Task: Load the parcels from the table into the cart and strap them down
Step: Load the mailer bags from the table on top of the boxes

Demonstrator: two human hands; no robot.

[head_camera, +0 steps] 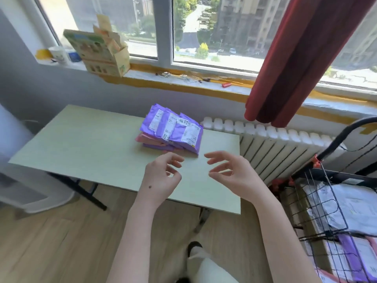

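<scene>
Left hand [161, 178] and right hand [230, 172] hover over the surface [91, 148], grips apart, empty. Parcels [173, 129] stacked at centre; cart [336, 176] at lower right.

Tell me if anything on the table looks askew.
The parcel stack on the table is uneven: the purple top parcels fan out and slope down to the right rather than lying flat.

before me, crinkled glossy plastic parcels [173, 129] with white paper labels [191, 134] lie on my smooth, matt, pale wood-look tabletop [91, 144]. the cart [334, 177] beside me is black metal wire; the curtain [302, 58] is dull red cloth, the floor [51, 242] light wood planks with a soft sheen.
</scene>
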